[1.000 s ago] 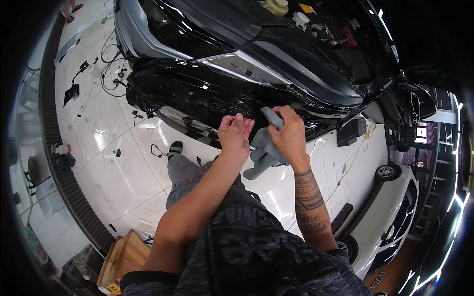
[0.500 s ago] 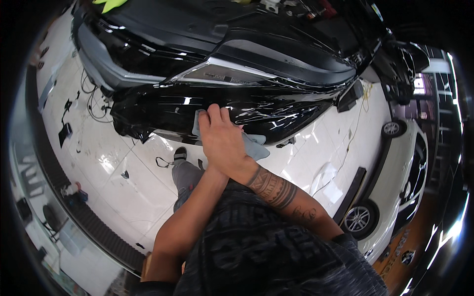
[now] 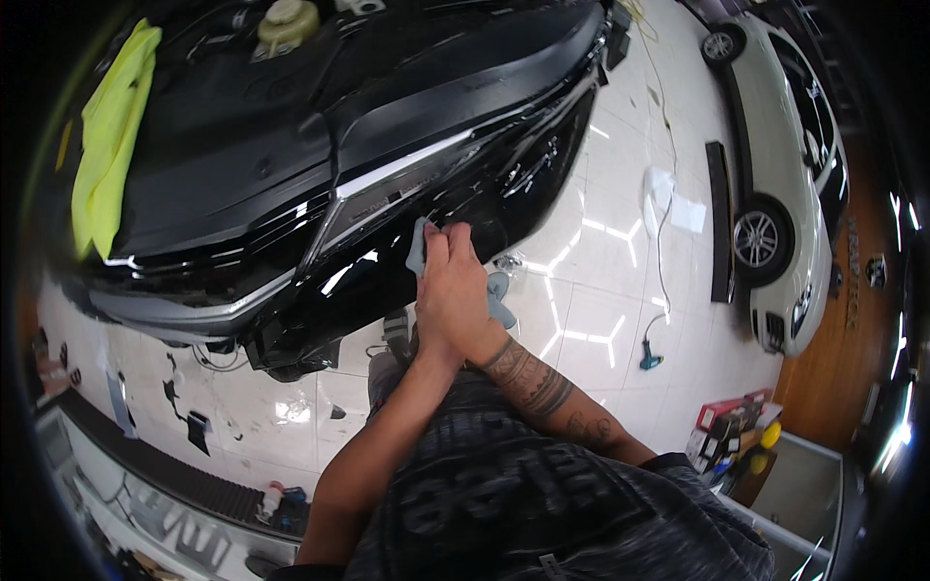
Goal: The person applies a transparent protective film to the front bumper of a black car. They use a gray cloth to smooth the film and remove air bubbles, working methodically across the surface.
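My right hand (image 3: 455,286), its forearm tattooed, lies bent-fingered over a grey-blue cloth (image 3: 417,254). The fingers press the cloth on the glossy black body panel (image 3: 358,281) of a black car, just below its headlight (image 3: 373,203). More of the cloth hangs out on the right side of the hand. My left forearm (image 3: 387,436) comes up from the lower left and meets the right wrist. My left hand is under the right one, its fingers hidden.
A yellow-green cloth (image 3: 116,136) lies over the car's front at the far left. On the tiled floor at right are a cordless drill (image 3: 651,358), a cable and white sheets (image 3: 673,198). A white car (image 3: 790,126) stands beyond. Boxes (image 3: 731,426) are piled at lower right.
My view has turned and shifted, so the car now lies tilted and further left. My hands remain together on the cloth, now nearer the headlight. The yellow-green cloth shows more fully.
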Motion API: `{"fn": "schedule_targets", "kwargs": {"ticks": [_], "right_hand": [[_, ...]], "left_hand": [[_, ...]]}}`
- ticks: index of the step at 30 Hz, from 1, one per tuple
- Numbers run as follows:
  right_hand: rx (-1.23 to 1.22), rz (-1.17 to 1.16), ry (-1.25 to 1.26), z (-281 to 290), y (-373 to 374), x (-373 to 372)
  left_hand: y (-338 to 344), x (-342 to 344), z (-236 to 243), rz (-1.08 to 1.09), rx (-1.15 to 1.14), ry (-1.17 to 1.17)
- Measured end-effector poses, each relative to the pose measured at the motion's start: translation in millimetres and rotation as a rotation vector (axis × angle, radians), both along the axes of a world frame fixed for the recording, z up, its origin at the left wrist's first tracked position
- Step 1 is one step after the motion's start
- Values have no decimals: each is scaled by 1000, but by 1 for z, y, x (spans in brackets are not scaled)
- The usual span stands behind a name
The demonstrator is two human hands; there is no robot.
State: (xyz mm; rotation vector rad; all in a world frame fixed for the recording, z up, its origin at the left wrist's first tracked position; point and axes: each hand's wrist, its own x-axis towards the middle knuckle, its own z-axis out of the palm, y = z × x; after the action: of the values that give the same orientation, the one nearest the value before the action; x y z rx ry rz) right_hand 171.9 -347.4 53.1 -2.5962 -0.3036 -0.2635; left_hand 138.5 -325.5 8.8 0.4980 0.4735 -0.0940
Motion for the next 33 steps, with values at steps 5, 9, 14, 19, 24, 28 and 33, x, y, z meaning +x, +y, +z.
{"fn": "schedule_targets", "kwargs": {"ticks": [5,9,14,19,24,28,33], "right_hand": [[240,-202,31,8,-6,5],[209,-342,40,-1,-22,12],[645,-365,219,-3,-49,22],[735,-328,53,-9,-64,-3],[162,-102,-89,-13,10,-16],[218,-277,5,-2,-21,8],[888,-301,221,-41,-106,19]], "left_hand": [[55,-20,6,-374,766,-3],[96,-3,68,-96,1687,-518],[100,24,84,-126,2261,-620],[89,28,75,-141,2494,-616],[81,52,88,-249,2561,-524],[84,58,96,-339,2633,-601],[70,56,95,-314,2563,-574]]}}
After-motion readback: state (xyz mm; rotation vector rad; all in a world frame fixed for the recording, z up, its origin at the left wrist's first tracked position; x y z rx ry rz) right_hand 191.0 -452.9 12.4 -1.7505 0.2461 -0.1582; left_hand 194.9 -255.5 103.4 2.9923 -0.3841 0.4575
